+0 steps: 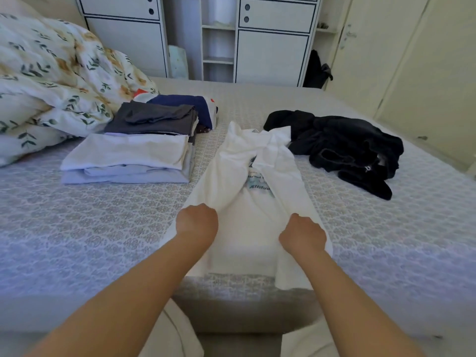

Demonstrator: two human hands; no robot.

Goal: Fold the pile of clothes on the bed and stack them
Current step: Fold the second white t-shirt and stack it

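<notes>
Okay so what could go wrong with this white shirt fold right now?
Both side flaps of the white shirt lie uneven and creased, so the fold may come out lopsided. The left hand and right hand grip it near the bed edge, where its hem could slip off.

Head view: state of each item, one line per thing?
White shirt: flat on bed, sides folded in, print partly showing.
Left hand: grips shirt's left fold.
Right hand: grips shirt's right fold.
Stack: folded, white on top.
Dark stack: folded, behind it.
Black clothes: unfolded heap.
Duvet: bunched up.
Cabinet doors: closed.
</notes>
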